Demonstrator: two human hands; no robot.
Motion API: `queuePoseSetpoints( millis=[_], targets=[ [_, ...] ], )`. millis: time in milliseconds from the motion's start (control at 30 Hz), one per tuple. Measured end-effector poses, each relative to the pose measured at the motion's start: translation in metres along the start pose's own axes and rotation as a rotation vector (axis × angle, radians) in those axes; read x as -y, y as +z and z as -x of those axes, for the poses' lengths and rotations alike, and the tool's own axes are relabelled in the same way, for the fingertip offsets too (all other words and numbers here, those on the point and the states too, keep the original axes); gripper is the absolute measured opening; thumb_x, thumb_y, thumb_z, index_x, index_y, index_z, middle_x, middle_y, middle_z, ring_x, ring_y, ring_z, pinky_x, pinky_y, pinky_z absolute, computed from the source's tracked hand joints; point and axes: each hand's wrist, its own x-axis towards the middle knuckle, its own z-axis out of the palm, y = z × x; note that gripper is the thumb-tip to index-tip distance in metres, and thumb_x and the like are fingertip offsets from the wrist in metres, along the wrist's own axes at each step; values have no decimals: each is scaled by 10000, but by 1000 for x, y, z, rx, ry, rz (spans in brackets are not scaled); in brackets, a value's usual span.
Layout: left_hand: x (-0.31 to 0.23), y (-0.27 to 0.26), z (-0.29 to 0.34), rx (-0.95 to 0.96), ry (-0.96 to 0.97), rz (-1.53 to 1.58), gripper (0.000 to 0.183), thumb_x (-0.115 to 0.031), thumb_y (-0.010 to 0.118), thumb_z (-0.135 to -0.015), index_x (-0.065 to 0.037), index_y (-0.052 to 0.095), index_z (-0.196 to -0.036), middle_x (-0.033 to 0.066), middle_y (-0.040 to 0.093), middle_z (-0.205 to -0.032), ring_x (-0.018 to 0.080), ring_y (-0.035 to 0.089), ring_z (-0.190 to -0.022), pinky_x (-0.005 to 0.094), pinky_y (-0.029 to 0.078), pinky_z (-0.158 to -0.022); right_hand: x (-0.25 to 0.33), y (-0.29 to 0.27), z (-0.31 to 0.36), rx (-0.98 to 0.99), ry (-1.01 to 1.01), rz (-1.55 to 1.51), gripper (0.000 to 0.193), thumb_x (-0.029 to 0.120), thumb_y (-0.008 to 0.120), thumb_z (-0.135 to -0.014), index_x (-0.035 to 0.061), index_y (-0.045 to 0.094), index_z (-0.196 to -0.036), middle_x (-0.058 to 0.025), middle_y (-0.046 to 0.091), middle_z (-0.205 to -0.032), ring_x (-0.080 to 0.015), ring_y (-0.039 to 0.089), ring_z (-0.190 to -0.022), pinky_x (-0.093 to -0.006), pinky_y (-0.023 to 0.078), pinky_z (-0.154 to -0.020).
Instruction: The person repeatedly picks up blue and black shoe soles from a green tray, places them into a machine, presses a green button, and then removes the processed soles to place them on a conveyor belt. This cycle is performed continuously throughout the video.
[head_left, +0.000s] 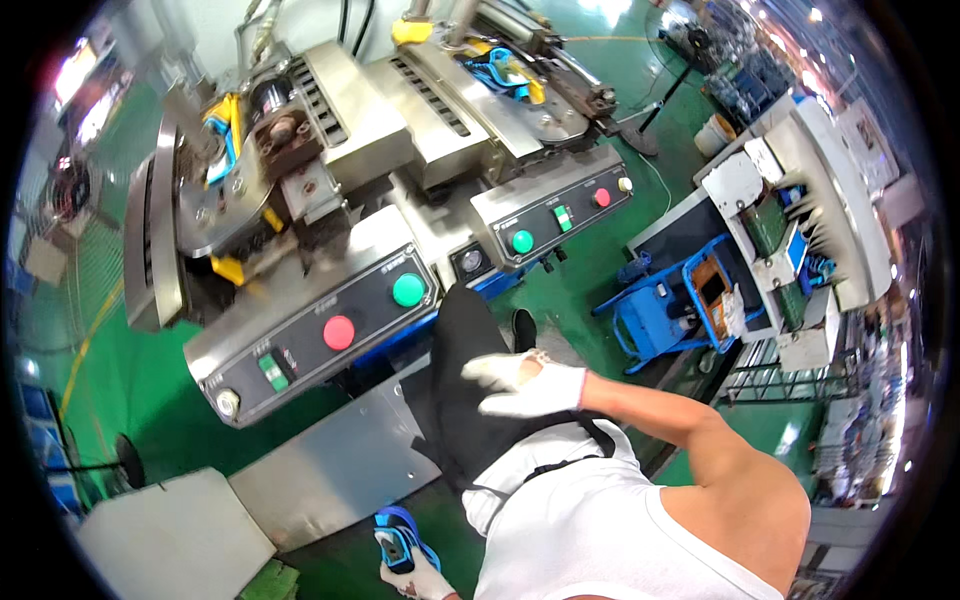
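Note:
My left hand, in a white glove, is low in the view beside my body and grips a blue shoe upper with a dark opening. My right hand, also white-gloved, hovers over or rests on my dark-trousered thigh with its fingers stretched to the left and nothing in it. Ahead stands a two-station metal machine. A blue shoe upper sits at its right station, and a blue and yellow piece shows at the left one.
Two control panels with green and red buttons, the left one and the right one, front the machine. A metal plate and a pale board lie at lower left. To the right are a blue cart and a conveyor machine.

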Motion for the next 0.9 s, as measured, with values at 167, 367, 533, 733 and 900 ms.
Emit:
queuePoseSetpoints(
  millis=[167, 367, 533, 733, 900],
  targets=[
    [-53, -42, -4, 80, 357, 132, 439, -419, 887, -828, -63, 768, -1057, 80, 762, -935, 237, 703, -779, 374, 545, -756, 42, 53, -37, 242, -507, -43, 762, 331, 737, -925, -32, 452, -1532, -275, 468, -1585, -418, 483, -1455, -449, 412, -1212],
    [-241, -51, -19, 418, 1168, -234, 542, -205, 921, -654, -55, 695, -1124, 200, 731, -1016, 447, 698, -938, 496, 561, -824, 37, 104, -64, 134, -572, 65, 783, 278, 859, -721, -26, 536, -1366, -249, 673, -1197, -425, 677, -1105, -473, 547, -942],
    [-394, -1, 11, 734, 1717, -437, 555, -213, 905, -672, -55, 701, -1163, 194, 728, -981, 417, 681, -896, 487, 534, -810, 2, -24, -13, -144, -398, -62, 733, 304, 869, -705, 47, 573, -1325, -207, 723, -1068, -409, 724, -1000, -448, 573, -872],
    [-536, 58, 71, 531, 2111, -102, 612, -79, 845, -738, 2, 621, -1302, 233, 643, -1309, 459, 611, -1221, 521, 469, -1079, -78, -82, 97, -444, 10, -471, 818, 444, 847, -786, 0, 550, -1406, -170, 718, -1196, -270, 703, -1003, -384, 533, -917],
    [-678, 175, 56, 375, 1818, 117, 659, -60, 703, -946, -35, 466, -1560, 206, 512, -1565, 345, 507, -1448, 437, 398, -1213, -149, -36, 174, -751, 188, -1365, 901, 223, 853, -844, 4, 366, -1569, -61, 663, -1166, -112, 613, -837, -286, 483, -669]
  ],
)
